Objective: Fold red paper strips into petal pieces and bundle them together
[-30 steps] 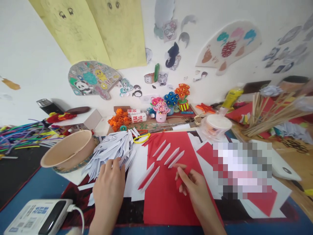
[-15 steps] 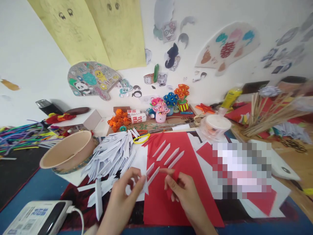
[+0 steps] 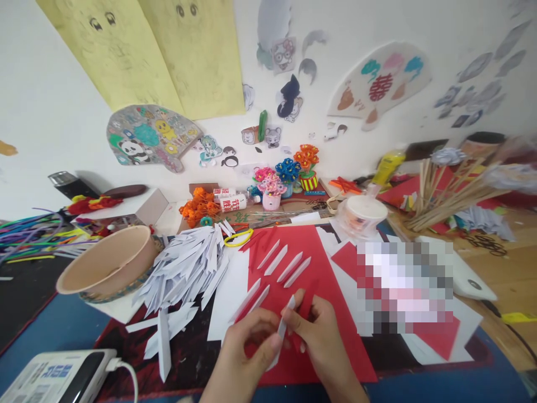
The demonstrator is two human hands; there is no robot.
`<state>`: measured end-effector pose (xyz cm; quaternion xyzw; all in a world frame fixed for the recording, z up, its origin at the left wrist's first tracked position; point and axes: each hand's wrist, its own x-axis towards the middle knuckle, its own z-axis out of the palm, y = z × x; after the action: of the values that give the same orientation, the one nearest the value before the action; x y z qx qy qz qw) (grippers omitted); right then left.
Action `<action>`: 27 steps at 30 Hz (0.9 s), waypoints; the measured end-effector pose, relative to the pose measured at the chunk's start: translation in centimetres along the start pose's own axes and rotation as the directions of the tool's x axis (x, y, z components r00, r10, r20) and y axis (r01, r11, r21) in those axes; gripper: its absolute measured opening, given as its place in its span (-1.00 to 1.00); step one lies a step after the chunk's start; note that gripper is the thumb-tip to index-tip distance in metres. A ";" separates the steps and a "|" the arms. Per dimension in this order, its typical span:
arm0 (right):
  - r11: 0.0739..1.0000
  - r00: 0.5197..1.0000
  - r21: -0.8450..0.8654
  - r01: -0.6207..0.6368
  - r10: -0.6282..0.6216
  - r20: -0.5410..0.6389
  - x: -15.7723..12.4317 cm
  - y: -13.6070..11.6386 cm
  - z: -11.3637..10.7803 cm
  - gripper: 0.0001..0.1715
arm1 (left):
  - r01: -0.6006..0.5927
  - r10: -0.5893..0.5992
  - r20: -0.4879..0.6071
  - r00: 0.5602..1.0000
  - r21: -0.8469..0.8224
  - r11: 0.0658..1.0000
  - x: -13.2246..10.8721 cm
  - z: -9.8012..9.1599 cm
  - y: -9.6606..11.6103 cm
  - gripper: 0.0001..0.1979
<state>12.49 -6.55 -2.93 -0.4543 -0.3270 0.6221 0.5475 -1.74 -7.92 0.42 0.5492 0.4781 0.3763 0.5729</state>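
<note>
My left hand [image 3: 251, 350] pinches a narrow folded white paper strip [image 3: 287, 312] near its lower end, fingers curled. Close beside it, my right hand [image 3: 316, 330] grips the upper end of that same strip between thumb and forefinger. A slim red piece [image 3: 307, 305] is also tucked in the right hand; its kind is unclear. Both hands are over a red paper sheet [image 3: 335, 313], on which several folded white strips [image 3: 277, 260] lie slanted in two rows. To the left rises a heap of white paper pieces [image 3: 184, 263].
A beige bowl [image 3: 109, 260] stands left of the heap, and a white device with a cable [image 3: 62, 372] sits at front left. Crafted flowers in pots [image 3: 272, 190] line the back. A clear-wrapped tape roll [image 3: 363, 210] and a bundle of sticks [image 3: 440, 196] are to the right.
My left hand has moved right with the white strip, and my right hand now grips its upper end too. The view has shifted slightly.
</note>
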 end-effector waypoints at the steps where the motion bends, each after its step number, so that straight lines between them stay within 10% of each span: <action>1: 0.999 1.000 -0.040 0.010 -0.011 -0.013 -0.1 -0.1 0.0 -0.46 | -0.041 0.046 -0.036 0.998 0.120 0.992 -0.1 0.1 -0.2 -0.69; 13: 1.000 0.991 -0.009 0.007 -0.008 -0.134 -0.6 0.4 -2.0 -0.48 | -0.277 0.381 -0.043 0.924 0.611 0.741 -0.8 2.5 -3.3 -0.66; 27: 0.967 0.971 -0.245 0.075 -0.126 -0.202 -0.1 0.8 -2.8 -0.49 | -0.225 0.488 0.013 0.872 0.898 0.379 0.1 -1.1 -3.4 -0.83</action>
<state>14.79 -7.04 -4.68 -0.5636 -0.3601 0.4970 0.5529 -3.06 -7.95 -2.92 0.8003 0.5392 0.2584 0.0450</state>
